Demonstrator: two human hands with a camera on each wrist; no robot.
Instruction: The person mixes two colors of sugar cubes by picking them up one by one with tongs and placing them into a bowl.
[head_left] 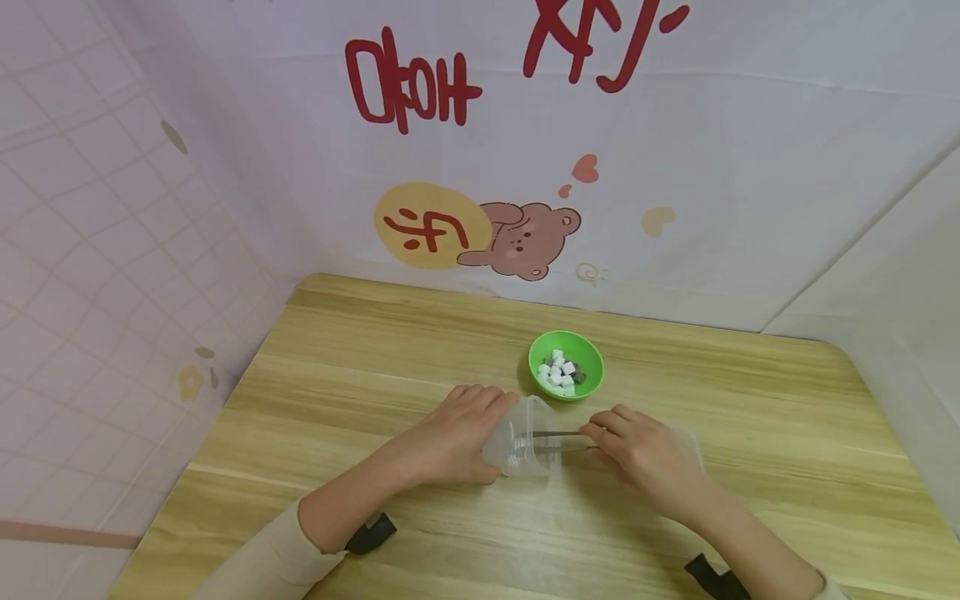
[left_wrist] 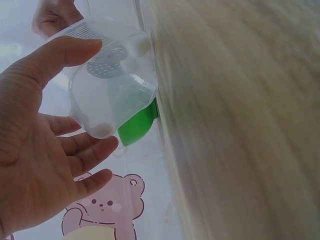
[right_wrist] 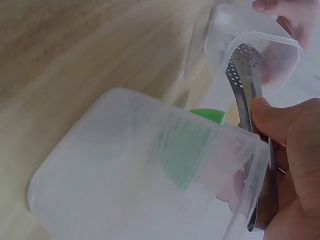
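My left hand [head_left: 465, 437] grips a clear plastic tub [head_left: 504, 450], tipped so its mouth faces right. My right hand [head_left: 641, 454] holds metal tongs [head_left: 558, 433], whose perforated tips [right_wrist: 245, 57] reach inside that tub. Through its cloudy wall in the left wrist view, blurred pale shapes show near the tips, too unclear to name. Just beyond the hands stands a green bowl [head_left: 591, 360] holding several white and grey-brown small pieces [head_left: 557, 375]. A second clear tub [right_wrist: 95, 155] stands beside my right hand, mostly hidden behind it in the head view.
The wood-grain table [head_left: 360, 350] meets a white printed backdrop [head_left: 712, 275] at its far edge. A pale patterned wall covering [head_left: 112, 292] runs along the left side. Black straps [head_left: 371, 533] show at both wrists.
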